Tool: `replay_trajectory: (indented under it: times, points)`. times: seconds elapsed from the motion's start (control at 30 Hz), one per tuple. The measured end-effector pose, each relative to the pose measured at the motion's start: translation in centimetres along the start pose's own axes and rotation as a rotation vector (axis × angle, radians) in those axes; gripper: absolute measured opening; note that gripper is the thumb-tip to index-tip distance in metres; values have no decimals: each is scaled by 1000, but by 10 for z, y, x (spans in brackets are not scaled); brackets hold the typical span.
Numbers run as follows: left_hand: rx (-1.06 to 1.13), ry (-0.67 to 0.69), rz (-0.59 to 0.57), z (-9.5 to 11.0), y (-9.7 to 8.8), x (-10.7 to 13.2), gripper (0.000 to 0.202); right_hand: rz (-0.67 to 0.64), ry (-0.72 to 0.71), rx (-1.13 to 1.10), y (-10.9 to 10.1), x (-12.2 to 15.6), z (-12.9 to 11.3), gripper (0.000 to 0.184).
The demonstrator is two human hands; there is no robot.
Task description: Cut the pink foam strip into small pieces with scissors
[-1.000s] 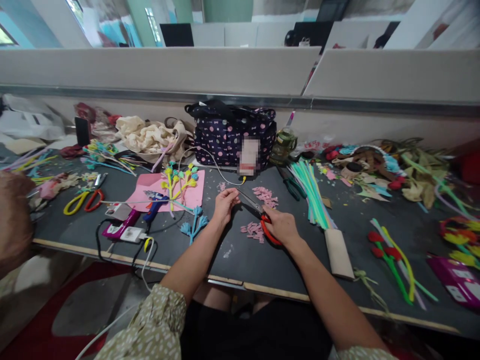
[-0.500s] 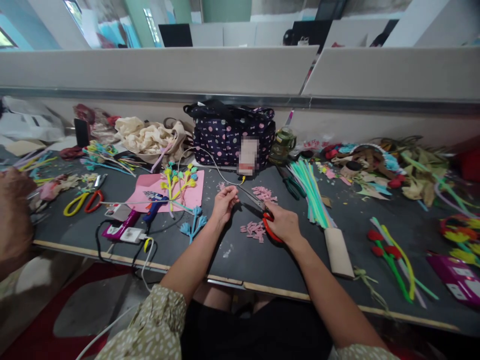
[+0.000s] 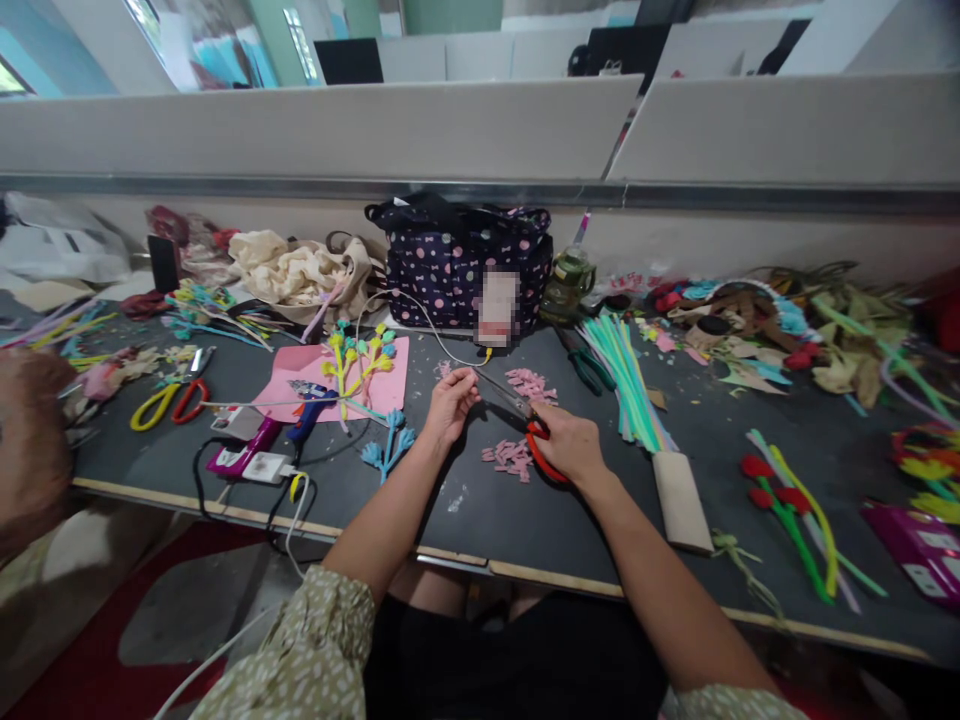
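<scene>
My right hand [image 3: 568, 444] is closed round the red handles of a pair of scissors [image 3: 525, 422], whose blades point up and left toward my left hand. My left hand [image 3: 451, 402] is pinched shut on something small at the blade tips that I cannot make out. Small pink cut pieces [image 3: 510, 459] lie in a heap just below the blades, and a second pink heap [image 3: 531, 384] lies just beyond them on the dark table [image 3: 480, 520].
A dotted dark bag [image 3: 465, 265] stands behind my hands. A pink sheet [image 3: 341, 375] with pipe-cleaner flowers, a glue gun [image 3: 307, 410] and yellow-and-red scissors [image 3: 166, 402] lie to the left. Green pipe cleaners [image 3: 622, 380] and a cardboard tube [image 3: 681, 500] lie right. Another person's arm [image 3: 30, 440] is at far left.
My hands have stayed almost in place; the scissor blades have closed a little toward my left fingertips. The view has shifted slightly.
</scene>
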State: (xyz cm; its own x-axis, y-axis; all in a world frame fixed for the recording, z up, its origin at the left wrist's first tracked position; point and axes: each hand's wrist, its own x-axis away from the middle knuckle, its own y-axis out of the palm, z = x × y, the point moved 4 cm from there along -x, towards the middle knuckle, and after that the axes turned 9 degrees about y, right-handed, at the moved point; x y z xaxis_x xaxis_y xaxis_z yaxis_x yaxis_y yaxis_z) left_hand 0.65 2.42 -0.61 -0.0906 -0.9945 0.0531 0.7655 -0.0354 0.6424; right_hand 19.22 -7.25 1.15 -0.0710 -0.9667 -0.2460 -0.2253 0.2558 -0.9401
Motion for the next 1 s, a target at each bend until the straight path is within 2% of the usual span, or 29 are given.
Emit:
replay_trajectory:
  times: [0.47, 0.8, 1.0]
  points:
    - [-133, 98, 34, 1, -2, -1, 36, -49, 6, 90, 2, -1, -1, 43]
    - [-77, 49, 64, -2, -9, -5, 39, -13, 27, 17, 3, -2, 2, 45]
    - [-46, 23, 34, -2, -7, -4, 38, -19, 6, -12, 5, -1, 1, 42]
